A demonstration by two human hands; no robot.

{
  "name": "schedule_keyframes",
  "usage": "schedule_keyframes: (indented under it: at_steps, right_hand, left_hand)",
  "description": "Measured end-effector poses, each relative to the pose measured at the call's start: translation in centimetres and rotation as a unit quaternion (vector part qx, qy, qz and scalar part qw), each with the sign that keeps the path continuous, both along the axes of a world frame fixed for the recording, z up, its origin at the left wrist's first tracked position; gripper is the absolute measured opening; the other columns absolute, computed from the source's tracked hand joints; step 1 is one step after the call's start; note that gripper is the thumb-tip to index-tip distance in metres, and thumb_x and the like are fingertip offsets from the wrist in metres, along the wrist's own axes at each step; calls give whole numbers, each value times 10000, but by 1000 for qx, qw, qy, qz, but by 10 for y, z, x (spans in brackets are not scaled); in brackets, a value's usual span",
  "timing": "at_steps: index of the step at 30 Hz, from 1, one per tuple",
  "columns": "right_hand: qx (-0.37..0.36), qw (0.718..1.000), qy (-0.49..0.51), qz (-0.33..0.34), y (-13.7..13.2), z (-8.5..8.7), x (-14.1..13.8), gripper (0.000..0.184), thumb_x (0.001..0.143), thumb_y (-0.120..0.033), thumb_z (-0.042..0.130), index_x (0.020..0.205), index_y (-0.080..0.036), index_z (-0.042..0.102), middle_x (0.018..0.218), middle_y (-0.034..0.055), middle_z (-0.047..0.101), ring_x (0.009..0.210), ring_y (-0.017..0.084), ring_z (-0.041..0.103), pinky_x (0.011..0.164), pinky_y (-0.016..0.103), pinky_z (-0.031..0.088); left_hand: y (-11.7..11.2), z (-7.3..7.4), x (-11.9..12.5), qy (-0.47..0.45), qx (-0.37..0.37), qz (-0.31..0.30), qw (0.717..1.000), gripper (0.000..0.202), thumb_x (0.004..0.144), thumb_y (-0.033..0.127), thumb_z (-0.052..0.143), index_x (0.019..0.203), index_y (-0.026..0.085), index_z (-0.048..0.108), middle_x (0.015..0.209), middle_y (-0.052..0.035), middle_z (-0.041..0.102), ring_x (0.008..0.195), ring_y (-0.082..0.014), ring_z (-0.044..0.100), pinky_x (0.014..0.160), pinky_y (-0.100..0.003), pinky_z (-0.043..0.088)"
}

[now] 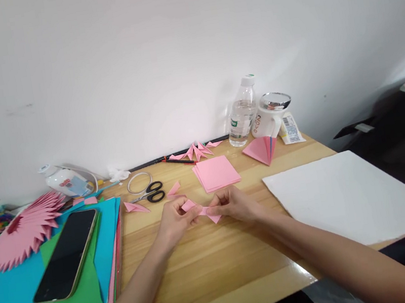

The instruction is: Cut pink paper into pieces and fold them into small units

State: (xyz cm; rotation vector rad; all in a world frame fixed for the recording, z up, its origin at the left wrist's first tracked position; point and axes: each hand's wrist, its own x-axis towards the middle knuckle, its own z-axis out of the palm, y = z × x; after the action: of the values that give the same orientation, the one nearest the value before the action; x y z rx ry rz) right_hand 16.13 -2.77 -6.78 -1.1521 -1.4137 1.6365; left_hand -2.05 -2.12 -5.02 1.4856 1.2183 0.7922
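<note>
A small folded piece of pink paper [205,211] is held between my two hands above the wooden table. My left hand [178,218] pinches its left end, thumb on top. On the right end, the thumb and fingers of my right hand [233,204] are closed. Just beyond lies a stack of square pink paper sheets [219,172]. Folded pink pieces [137,207] rest left of the stack, near black-handled scissors [155,191]. Parts of the held paper are hidden by my fingers.
A water bottle [242,117], white mug [266,116] and pink paper cone [262,150] stand at the back. A white board [348,200] lies right. Left, a phone [67,255] rests on green and blue sheets [3,301], beside a pleated pink paper ring [27,235].
</note>
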Motion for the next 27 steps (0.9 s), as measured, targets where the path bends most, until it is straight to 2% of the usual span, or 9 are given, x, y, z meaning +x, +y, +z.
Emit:
schedule_keyframes:
  at_steps: [2, 5, 11, 16, 21, 27]
  right_hand:
    - [20, 1000, 11, 13, 0, 0, -1, 384, 614, -498, 730, 591, -135, 607, 583, 10, 613, 540, 100, 525, 541, 232, 420]
    - [10, 998, 40, 40, 0, 1, -1, 359, 615, -466, 741, 688, -136, 622, 621, 9, 626, 557, 101, 545, 561, 235, 443]
    - [-10, 999, 48, 12, -1, -2, -1, 348, 572, -406, 776, 678, -123, 604, 577, 6, 617, 515, 92, 542, 542, 231, 442]
    - [-14, 999, 50, -14, 3, -3, -1, 363, 562, -371, 781, 767, -135, 597, 635, 9, 653, 527, 95, 557, 546, 236, 452]
    - [-20, 998, 56, -24, 5, -4, 0, 356, 548, -364, 785, 726, -145, 569, 566, -17, 624, 495, 90, 536, 542, 241, 439]
    - [-25, 997, 74, -18, 4, -4, 1, 404, 540, -368, 800, 789, -144, 574, 639, -12, 634, 547, 97, 549, 572, 248, 432]
  left_hand:
    - [-1, 1, 1, -6, 4, 7, 1000, 320, 650, 409, 689, 534, 148, 544, 487, 24, 533, 455, -82, 468, 455, -194, 336]
    - [-2, 2, 4, -27, -15, 4, 1000, 322, 632, 415, 693, 527, 148, 548, 482, 15, 552, 459, -88, 482, 462, -200, 349]
    - [-5, 2, 6, -29, -34, 10, 999, 297, 615, 375, 710, 509, 142, 561, 432, 19, 545, 400, -71, 447, 421, -193, 324]
    - [-2, 2, 5, -87, -71, 18, 993, 329, 557, 417, 766, 600, 134, 605, 542, -21, 638, 490, -130, 570, 498, -240, 445]
    - [0, -3, 3, -95, -39, 25, 994, 325, 567, 418, 767, 620, 127, 630, 577, -36, 650, 525, -137, 583, 538, -242, 453]
    - [3, -11, 0, -97, -37, 35, 994, 311, 593, 393, 760, 665, 114, 643, 628, -58, 672, 558, -147, 605, 555, -248, 468]
